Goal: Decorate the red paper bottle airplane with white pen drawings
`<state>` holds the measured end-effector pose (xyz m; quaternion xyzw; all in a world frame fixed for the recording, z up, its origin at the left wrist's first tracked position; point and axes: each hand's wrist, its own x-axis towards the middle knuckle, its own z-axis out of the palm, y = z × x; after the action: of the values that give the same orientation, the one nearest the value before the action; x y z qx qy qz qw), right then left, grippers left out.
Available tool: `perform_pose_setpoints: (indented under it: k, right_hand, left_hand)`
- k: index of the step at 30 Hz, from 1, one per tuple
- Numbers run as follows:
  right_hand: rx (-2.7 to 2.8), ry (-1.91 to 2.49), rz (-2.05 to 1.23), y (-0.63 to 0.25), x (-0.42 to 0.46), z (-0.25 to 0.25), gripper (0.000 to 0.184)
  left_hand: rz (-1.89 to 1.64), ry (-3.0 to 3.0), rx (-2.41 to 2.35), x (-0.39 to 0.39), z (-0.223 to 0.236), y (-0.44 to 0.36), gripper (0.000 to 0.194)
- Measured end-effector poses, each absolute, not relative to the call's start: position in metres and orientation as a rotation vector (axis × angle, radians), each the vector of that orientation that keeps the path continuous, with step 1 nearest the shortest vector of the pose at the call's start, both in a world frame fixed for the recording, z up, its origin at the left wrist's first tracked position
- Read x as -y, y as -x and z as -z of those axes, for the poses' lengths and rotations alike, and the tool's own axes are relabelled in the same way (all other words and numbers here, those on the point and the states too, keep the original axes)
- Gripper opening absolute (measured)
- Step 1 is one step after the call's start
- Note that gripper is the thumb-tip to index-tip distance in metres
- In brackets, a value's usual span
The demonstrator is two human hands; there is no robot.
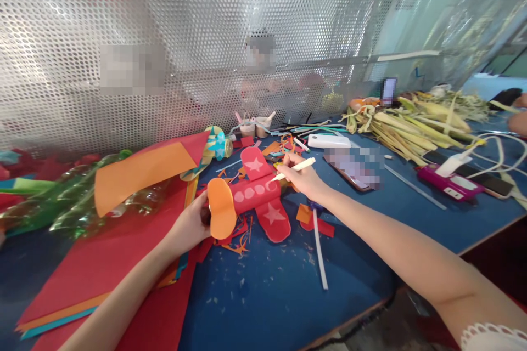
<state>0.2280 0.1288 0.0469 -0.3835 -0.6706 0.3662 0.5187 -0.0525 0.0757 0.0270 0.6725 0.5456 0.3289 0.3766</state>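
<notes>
A red paper toy airplane (pixel 257 196) lies at the middle of the view, with pale stars on its wings and a row of pale circles along its body. My left hand (pixel 190 226) grips it at the end with the orange rounded piece (pixel 221 208); some of those fingers are hidden behind that piece. In my right hand (pixel 302 178) is a cream-coloured marker (pixel 303 164), held like a pen. Its tip meets the body by a circle outline at the right end of the row. Orange and red paper scraps (pixel 239 241) lie around the airplane.
Coloured paper sheets (pixel 107 263) and green plastic bottles (pixel 88 197) lie left. A perforated metal screen (pixel 185 38) stands behind. To the right are a phone (pixel 354 170), a white box-shaped item (pixel 329 141), a purple power strip (pixel 448 182) with cables, and dried husks (pixel 411 126).
</notes>
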Motion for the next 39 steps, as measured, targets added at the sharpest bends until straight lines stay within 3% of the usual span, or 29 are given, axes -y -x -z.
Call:
perform_pose_setpoints:
  k: [39]
  right_hand:
    - [1.618,0.894,-0.930,-0.2312,-0.1307,-0.0466,0.023]
  left_hand:
    - [-0.812,-1.778,-1.388,-0.0730,-0.0319,0.0510,0.080]
